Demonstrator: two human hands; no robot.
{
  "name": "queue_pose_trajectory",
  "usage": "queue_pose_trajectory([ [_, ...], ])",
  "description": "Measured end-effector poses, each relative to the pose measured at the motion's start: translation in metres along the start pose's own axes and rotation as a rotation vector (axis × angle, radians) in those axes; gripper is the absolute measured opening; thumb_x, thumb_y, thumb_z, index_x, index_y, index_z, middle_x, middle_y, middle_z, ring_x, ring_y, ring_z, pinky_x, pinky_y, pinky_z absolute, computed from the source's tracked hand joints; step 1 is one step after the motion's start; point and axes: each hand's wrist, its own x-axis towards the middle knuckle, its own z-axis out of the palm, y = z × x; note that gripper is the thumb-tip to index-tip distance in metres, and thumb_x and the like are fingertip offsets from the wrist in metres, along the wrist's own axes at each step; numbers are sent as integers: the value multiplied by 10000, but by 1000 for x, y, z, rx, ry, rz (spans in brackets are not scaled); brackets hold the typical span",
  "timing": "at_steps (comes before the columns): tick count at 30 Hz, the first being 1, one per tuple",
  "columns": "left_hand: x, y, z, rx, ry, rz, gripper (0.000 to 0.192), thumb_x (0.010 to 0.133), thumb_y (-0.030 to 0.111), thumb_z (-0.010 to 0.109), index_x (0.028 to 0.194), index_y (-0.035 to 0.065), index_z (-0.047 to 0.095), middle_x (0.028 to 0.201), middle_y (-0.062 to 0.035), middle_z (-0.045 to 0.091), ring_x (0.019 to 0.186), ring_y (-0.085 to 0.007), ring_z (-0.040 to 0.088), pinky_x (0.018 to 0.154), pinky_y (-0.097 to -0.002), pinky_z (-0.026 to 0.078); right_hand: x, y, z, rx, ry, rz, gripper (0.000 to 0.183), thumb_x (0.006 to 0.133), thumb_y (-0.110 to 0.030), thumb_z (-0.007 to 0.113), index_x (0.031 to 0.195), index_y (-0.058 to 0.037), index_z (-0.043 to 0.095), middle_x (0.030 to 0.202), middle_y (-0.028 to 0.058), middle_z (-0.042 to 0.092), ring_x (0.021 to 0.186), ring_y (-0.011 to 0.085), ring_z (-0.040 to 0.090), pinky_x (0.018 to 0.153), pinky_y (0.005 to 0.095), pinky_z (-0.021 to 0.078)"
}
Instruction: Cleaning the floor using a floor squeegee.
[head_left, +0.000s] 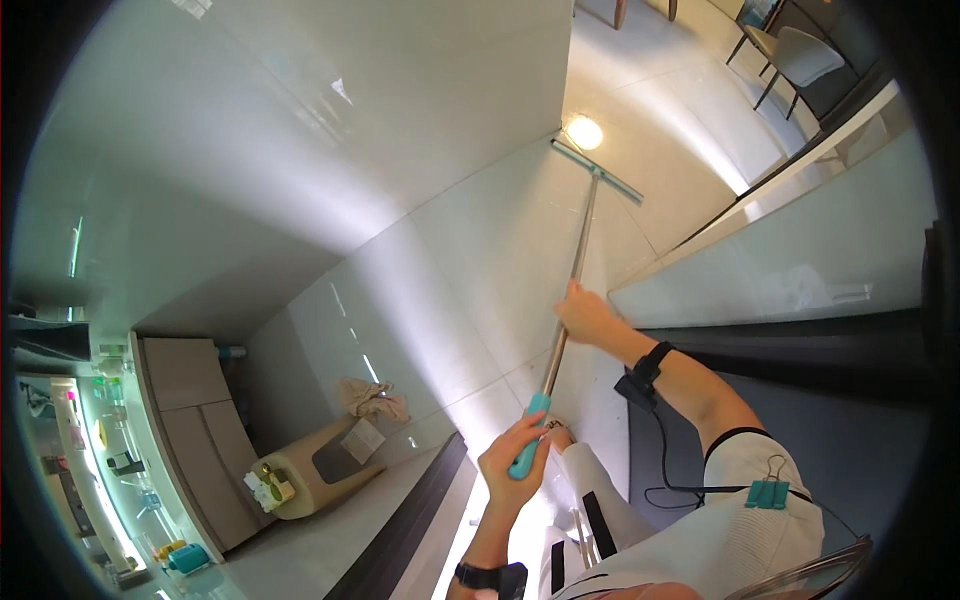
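A floor squeegee with a teal blade head (597, 171) and a metal pole rests its head on the pale tiled floor, near a wall corner. My left hand (511, 459) is closed around the teal grip at the pole's lower end in the picture. Farther up, my right hand (585, 313) grips the metal pole. Both wrists wear black straps with small devices, and a cable runs from the right one to a teal binder clip (767, 493) on the white clothing.
A crumpled cloth (373, 400) lies on the floor beside a beige toilet (300, 471). At left stands a vanity cabinet (187, 375) with bottles on top. Dark door frames flank me, and a grey chair (806, 56) stands at upper right.
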Motion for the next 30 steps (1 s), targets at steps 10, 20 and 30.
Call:
queue_pose_trajectory([
  [10, -74, 82, -98, 139, -37, 54, 122, 618, 0, 649, 732, 29, 618, 874, -153, 651, 673, -234, 647, 629, -272, 499, -71, -111, -60, 116, -131, -274, 145, 626, -84, 618, 747, -4, 605, 800, 301, 521, 747, 403, 581, 582, 425, 496],
  [20, 83, -17, 62, -587, -154, 58, 172, 714, -63, 578, 865, 18, 594, 995, -126, 601, 1060, -294, 532, 983, -405, 342, -30, 82, -32, -65, 207, 258, 138, 648, -108, 621, 762, -53, 566, 746, 189, 537, 672, 343, 590, 559, 424, 480],
  [30, 116, -80, 144, -674, -107, 164, 50, 782, -1, 580, 748, 13, 546, 864, -107, 581, 987, -277, 553, 854, -354, 406, 15, 146, 36, -9, 456, 332, 119, 665, -61, 589, 781, -48, 568, 735, 183, 552, 687, 362, 571, 600, 419, 458],
])
